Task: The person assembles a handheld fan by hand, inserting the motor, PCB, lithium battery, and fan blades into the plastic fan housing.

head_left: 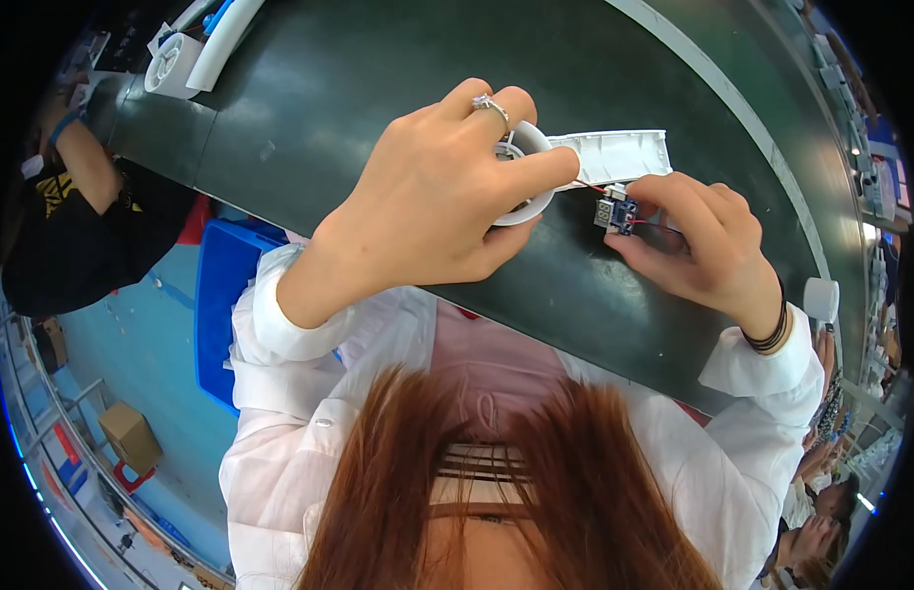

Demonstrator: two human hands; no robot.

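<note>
From my screen I see the left hand (432,202) lying over the round end of a white plastic part (614,154). Its fingers are curled around the white ring (532,172) of this part, and the thumb presses the ring from below, so the hand is grasping it. On one finger there is a silver ring (489,105).

The long flat end of the white plastic part reaches to the right, and it lies on the dark green belt (378,88), near the edge closest to the person.

The right hand (703,236) is just beside the ring, on the right. Its thumb and fingers pinch a small blue circuit board (614,213), which has a little display on it. The board is held just above the belt, below the flat end of the white part. Thin red wires (590,185) go from the board toward the ring. On the right wrist I see dark hair bands (772,329).

Farther away on the belt, at the upper left, another white part (186,54) of the same kind is lying. A second person in a black shirt (78,231) is at the left. Under the belt there is a blue crate (216,305), and on the floor a cardboard box (130,436).
</note>
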